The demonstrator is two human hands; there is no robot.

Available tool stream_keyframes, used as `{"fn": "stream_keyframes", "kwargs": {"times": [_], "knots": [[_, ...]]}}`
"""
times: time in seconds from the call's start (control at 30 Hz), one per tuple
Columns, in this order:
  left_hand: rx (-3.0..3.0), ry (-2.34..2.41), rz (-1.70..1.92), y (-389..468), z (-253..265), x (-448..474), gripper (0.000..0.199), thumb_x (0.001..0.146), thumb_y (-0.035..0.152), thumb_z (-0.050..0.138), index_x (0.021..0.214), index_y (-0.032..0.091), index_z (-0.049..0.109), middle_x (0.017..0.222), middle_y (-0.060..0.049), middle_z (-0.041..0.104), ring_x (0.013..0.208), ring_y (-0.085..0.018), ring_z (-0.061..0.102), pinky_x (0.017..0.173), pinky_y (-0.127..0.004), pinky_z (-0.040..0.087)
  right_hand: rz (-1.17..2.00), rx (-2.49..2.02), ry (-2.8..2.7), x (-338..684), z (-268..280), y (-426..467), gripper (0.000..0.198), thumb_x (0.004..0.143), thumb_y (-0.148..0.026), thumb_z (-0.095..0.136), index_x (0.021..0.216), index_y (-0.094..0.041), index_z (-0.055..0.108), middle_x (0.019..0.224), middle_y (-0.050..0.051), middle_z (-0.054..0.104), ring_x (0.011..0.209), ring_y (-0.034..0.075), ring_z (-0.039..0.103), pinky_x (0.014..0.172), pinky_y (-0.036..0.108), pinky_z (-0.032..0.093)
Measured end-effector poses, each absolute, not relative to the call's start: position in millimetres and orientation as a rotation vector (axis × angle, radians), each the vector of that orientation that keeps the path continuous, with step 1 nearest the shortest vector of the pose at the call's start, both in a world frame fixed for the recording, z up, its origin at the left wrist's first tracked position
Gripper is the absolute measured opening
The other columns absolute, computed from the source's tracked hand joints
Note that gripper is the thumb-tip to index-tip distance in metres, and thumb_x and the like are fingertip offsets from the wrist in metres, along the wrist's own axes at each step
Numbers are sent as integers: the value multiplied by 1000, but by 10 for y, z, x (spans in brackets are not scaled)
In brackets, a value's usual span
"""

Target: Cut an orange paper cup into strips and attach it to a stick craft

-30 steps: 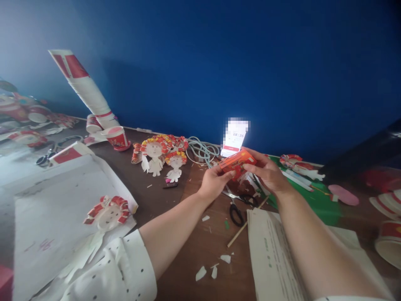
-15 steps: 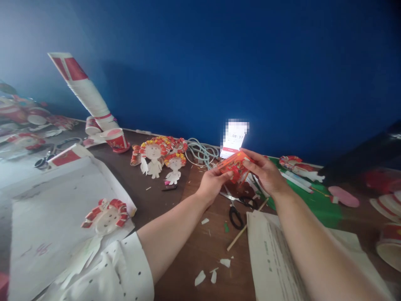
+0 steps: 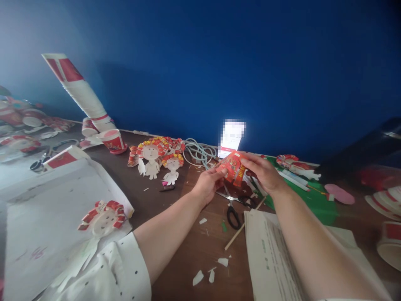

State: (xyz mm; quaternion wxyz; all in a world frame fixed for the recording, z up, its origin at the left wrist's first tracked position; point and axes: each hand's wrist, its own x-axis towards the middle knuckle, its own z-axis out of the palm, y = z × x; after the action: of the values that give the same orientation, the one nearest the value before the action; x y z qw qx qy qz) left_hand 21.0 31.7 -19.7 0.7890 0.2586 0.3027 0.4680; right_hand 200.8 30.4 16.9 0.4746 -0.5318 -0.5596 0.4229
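The red printed piece [image 3: 231,167] is being held over the table [image 3: 178,265], between two grips; its left side is being pinched by the left hand [image 3: 206,185], its upper right by the right hand [image 3: 266,172].

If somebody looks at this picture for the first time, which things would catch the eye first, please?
Probably the glowing screen first, bright against the dark blue wall. Just in front of it, the left hand and right hand hold an orange-red printed piece. Toward the picture's left, a tall stack of cups tilts, and paper figures with red and yellow curls sit between stack and screen.
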Motion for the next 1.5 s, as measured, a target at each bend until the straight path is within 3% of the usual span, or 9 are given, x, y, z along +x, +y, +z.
{"fn": "stream_keyframes", "kwargs": {"times": [0.2,0.57,0.87,1.13,1.5], "knots": [[487,630,966,320,-166,196,26,59,19,81,75,11,62,63,2,58,49,-2,47,49,-16,39,985,-1304,-1413,1978,221,286,33,76,-46,68,104,-30,72,109,0,70,101,23,63,84,37,51],[342,585,920,327,-127,165,15,71,9,68,85,11,62,63,1,58,47,-3,48,44,-13,39,893,-1361,-1482,1986,192,303,32,77,-49,66,101,-27,73,100,2,72,95,22,64,81,36,51],[277,488,854,347,-162,128,13,73,8,66,85,11,61,64,0,57,49,-3,48,46,-13,41,967,-1339,-1461,1978,208,290,34,76,-48,68,102,-25,72,97,2,73,94,23,66,78,34,52],[268,471,847,333,-155,120,13,74,8,65,86,11,62,65,0,57,49,-3,48,46,-12,41,1000,-1285,-1478,1966,192,308,38,72,-47,72,104,-27,71,110,4,71,105,25,64,95,40,48],[407,537,936,336,-191,165,15,69,14,72,80,10,62,67,0,60,52,-3,50,49,-14,40,1101,-1277,-1455,1969,217,286,37,75,-44,70,108,-26,69,110,3,71,104,25,64,95,42,48]]}}
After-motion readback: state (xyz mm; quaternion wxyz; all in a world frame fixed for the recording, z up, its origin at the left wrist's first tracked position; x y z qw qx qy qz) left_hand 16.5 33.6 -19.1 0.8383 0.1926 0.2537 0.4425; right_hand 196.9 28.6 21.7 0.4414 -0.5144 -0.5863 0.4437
